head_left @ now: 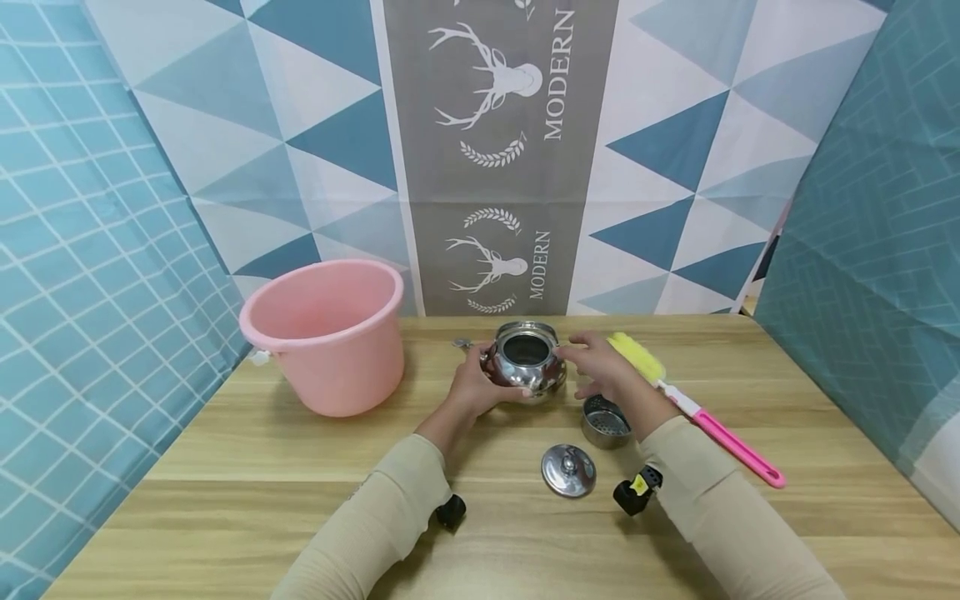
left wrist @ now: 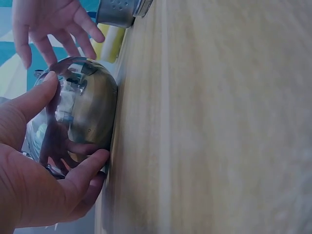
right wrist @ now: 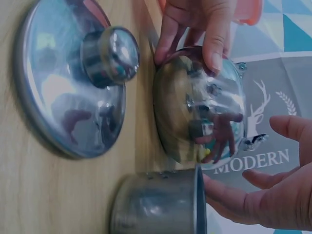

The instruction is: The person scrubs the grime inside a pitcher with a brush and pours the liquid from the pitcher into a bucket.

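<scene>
A shiny steel teapot [head_left: 551, 381] stands on the wooden table with its round mouth uncovered. My left hand [head_left: 478, 387] holds its left side, thumb toward the front. In the left wrist view the thumb and fingers of this hand [left wrist: 39, 190] curve around the polished belly. My right hand [head_left: 603, 367] is close to the pot's right side, its fingers spread and holding nothing. Below that hand sits a perforated steel strainer cup [head_left: 606, 423], partly covered by the wrist. The knobbed steel lid [right wrist: 73, 78] lies knob up in front of the pot.
A pink bucket [head_left: 337, 367] stands at the left rear of the table. A brush with yellow bristles and a pink handle [head_left: 738, 450] lies on the right, partly behind my right arm. Patterned cloth [head_left: 495, 167] covers the wall behind.
</scene>
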A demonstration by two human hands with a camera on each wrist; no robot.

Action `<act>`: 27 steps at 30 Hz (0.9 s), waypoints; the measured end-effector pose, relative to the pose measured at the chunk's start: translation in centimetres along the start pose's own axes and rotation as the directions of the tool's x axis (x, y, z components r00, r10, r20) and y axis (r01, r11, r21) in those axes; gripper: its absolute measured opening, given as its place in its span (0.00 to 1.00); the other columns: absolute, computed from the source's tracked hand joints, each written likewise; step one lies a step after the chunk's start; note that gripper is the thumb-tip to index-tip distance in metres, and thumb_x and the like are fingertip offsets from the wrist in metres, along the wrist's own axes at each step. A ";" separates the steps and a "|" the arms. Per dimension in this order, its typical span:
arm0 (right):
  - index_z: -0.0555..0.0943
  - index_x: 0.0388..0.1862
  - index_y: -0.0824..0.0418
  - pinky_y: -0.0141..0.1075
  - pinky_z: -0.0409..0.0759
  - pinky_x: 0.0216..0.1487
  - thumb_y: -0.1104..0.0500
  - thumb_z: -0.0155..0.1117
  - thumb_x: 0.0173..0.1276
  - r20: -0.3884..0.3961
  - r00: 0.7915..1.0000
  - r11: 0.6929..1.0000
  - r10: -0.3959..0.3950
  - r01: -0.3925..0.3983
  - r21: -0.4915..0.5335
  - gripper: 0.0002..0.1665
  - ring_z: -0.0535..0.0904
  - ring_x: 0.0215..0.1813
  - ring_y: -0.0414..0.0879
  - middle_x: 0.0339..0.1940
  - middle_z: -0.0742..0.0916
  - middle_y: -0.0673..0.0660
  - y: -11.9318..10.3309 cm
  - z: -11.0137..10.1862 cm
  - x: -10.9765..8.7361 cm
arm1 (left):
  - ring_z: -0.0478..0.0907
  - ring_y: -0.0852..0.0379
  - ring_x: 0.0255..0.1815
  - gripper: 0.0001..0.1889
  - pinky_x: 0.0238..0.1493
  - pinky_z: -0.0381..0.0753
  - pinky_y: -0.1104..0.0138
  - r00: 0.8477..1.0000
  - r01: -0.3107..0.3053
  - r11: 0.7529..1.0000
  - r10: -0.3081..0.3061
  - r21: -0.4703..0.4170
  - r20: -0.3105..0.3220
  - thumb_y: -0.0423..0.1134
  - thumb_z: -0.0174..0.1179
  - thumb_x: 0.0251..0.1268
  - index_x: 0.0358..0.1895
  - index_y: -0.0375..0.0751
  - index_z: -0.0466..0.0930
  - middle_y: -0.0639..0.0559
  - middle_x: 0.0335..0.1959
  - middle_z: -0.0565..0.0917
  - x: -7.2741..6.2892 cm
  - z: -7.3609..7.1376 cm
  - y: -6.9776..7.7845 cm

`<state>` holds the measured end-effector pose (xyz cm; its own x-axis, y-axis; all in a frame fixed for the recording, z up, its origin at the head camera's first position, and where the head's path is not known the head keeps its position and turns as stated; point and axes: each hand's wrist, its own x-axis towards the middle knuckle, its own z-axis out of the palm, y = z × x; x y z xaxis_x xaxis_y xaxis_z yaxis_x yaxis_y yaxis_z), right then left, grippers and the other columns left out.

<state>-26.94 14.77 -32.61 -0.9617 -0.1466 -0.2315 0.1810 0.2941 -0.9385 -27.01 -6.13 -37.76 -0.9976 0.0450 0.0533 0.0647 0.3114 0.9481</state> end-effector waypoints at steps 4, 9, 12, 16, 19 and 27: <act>0.48 0.78 0.64 0.62 0.75 0.54 0.53 0.53 0.75 0.026 1.000 0.999 0.016 -0.017 0.048 0.41 0.51 0.72 0.74 0.77 0.52 0.70 0.1 0.5 0.4 | 0.71 0.47 0.58 0.53 0.63 0.69 0.57 1.000 0.013 1.000 -0.013 -0.002 0.000 0.35 0.84 0.31 0.68 0.44 0.63 0.42 0.56 0.74 0.1 0.0 -0.1; 0.51 0.78 0.62 0.66 0.72 0.54 0.54 0.52 0.75 0.049 0.998 0.992 0.031 -0.036 0.118 0.39 0.56 0.71 0.74 0.76 0.55 0.69 0.0 0.8 0.6 | 0.71 0.46 0.59 0.52 0.64 0.68 0.57 1.000 0.023 1.000 -0.023 -0.013 0.004 0.34 0.84 0.31 0.68 0.45 0.64 0.42 0.58 0.74 0.1 0.0 0.0; 0.51 0.79 0.60 0.68 0.70 0.54 0.56 0.52 0.75 0.055 0.997 0.981 0.046 -0.055 0.184 0.38 0.56 0.70 0.74 0.76 0.56 0.68 0.0 1.1 0.6 | 0.70 0.46 0.61 0.52 0.65 0.67 0.57 0.999 0.031 0.999 -0.031 -0.016 0.008 0.34 0.84 0.31 0.67 0.44 0.64 0.41 0.60 0.73 0.0 0.0 0.2; 0.51 0.79 0.58 0.67 0.72 0.53 0.58 0.51 0.75 0.048 0.997 0.968 0.060 -0.070 0.240 0.38 0.57 0.69 0.75 0.76 0.56 0.69 0.0 1.5 0.6 | 0.69 0.45 0.63 0.52 0.66 0.67 0.56 0.999 0.046 0.999 -0.046 -0.017 0.004 0.34 0.84 0.30 0.67 0.43 0.64 0.40 0.62 0.72 0.0 -0.1 0.4; 0.51 0.79 0.58 0.64 0.74 0.52 0.60 0.49 0.75 0.036 0.997 0.964 0.063 -0.070 0.256 0.36 0.61 0.67 0.74 0.72 0.59 0.72 0.0 1.8 0.6 | 0.69 0.44 0.63 0.52 0.65 0.67 0.56 0.999 0.049 0.999 -0.049 -0.023 0.005 0.34 0.84 0.30 0.66 0.43 0.64 0.40 0.63 0.72 0.0 -0.3 0.5; 0.53 0.78 0.59 0.62 0.77 0.49 0.64 0.47 0.74 -0.011 0.998 0.962 0.067 -0.062 0.266 0.35 0.67 0.61 0.71 0.65 0.65 0.73 0.1 2.2 0.7 | 0.73 0.45 0.57 0.52 0.45 0.81 0.59 0.998 0.049 0.998 -0.048 -0.030 0.036 0.35 0.84 0.31 0.67 0.44 0.63 0.39 0.63 0.71 0.1 -0.4 0.5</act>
<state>-27.20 12.64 -33.43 -0.9496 -0.1158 -0.2912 0.2884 0.0404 -0.9566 -27.07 -6.35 -37.11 -0.9979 0.0640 -0.0038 0.0146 0.2847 0.9585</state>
